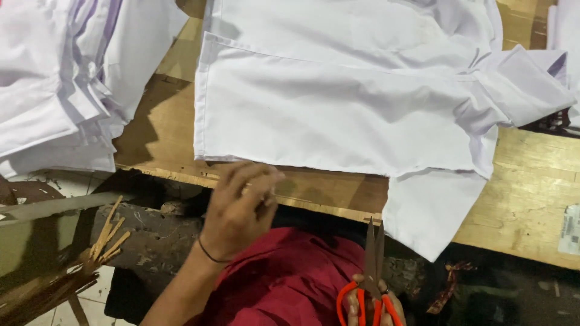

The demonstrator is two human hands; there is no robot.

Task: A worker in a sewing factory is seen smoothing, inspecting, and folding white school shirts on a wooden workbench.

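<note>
White shirt (338, 115) lies flat on the wooden surface (531, 199); left hand (238, 208) pinches loosely at the shirt's near hem (maybe a stray thread, too blurred), right hand (370, 305) grips orange scissors (371, 271) below that hem, blades shut — keep hem taut, snip close.

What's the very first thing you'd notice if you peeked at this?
The big white shirt spread flat over the wooden table fills the middle and top of the view. Next, at the bottom edge, the right hand holds orange-handled scissors with blades pointing up, over red cloth. The left hand hovers, blurred, by the shirt's near hem, and a stack of white shirts lies at far left.
</note>
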